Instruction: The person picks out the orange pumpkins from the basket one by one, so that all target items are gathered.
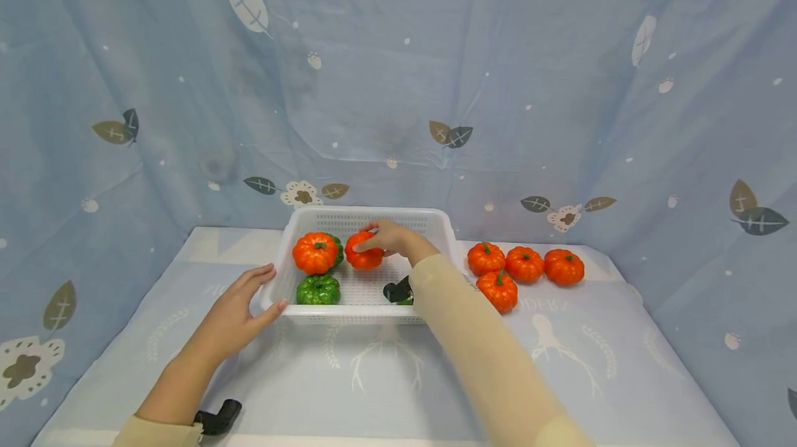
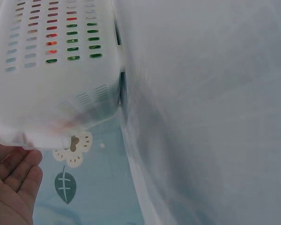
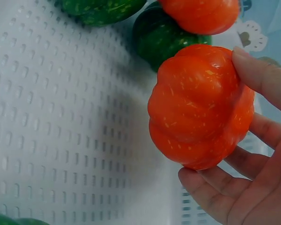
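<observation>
In the head view, my right hand [image 1: 398, 238] is inside the white plastic basket [image 1: 361, 310] and holds a small orange pumpkin [image 1: 363, 258]. The right wrist view shows the thumb on one side of this ribbed, glossy pumpkin [image 3: 196, 108] and the fingers on the other, over the perforated floor. My left hand [image 1: 239, 312] is at the basket's left front corner, thumb and fingers spread, fingertips right at the rim. In the left wrist view, its fingers [image 2: 21, 171] lie against the rim's underside. Another orange pumpkin [image 1: 314, 253] and green pumpkins [image 1: 318, 290] sit in the basket's left part.
Several orange pumpkins [image 1: 524, 265] stand on the cloth-covered table right of the basket. A black strap-like piece [image 1: 219, 418] shows by the left wrist, another [image 1: 398, 290] by the right sleeve, partly hiding something green. Patterned blue cloth [image 1: 386, 87] hangs behind and at both sides.
</observation>
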Demonstrator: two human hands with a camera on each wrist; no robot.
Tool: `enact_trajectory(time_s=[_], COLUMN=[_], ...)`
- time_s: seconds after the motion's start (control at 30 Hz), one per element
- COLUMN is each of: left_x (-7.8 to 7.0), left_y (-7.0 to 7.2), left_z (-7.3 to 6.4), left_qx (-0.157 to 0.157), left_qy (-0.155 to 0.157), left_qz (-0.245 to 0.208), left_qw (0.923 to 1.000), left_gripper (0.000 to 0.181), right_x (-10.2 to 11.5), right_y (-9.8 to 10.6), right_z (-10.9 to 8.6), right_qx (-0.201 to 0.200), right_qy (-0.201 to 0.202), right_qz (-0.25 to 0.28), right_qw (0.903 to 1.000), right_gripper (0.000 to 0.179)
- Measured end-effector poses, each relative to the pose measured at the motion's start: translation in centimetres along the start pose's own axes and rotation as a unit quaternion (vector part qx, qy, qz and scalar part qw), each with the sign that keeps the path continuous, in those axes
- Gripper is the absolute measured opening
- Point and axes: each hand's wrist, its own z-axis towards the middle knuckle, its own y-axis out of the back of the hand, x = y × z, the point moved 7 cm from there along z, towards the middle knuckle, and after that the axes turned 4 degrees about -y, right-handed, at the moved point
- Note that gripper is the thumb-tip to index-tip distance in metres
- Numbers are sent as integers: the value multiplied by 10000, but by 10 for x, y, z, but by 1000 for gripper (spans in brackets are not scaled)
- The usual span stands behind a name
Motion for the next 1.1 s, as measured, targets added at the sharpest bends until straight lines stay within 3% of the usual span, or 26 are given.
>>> enact_trajectory(time_s=[0.27, 0.57, 0.83, 1.1], left_x=[0, 0, 2, 1], left_y=[0, -1, -1, 0], left_z=[0, 0, 1, 1], left_qx=[5, 9, 46, 55], left_qy=[36, 58, 76, 49], left_qz=[13, -31, 23, 7], left_qw=[10000, 10000, 10000, 10000], left_gripper=[69, 69, 73, 74], right_x=[23, 41, 34, 17], right_y=[16, 36, 55, 78], right_z=[-24, -76, -122, -167], right_qx=[61, -152, -624, -795], right_qy=[515, 1003, 1286, 1357], right_qz=[-345, -1101, -1483, -1079], right_qw=[9981, 9887, 9786, 9816], right_gripper=[63, 65, 68, 74])
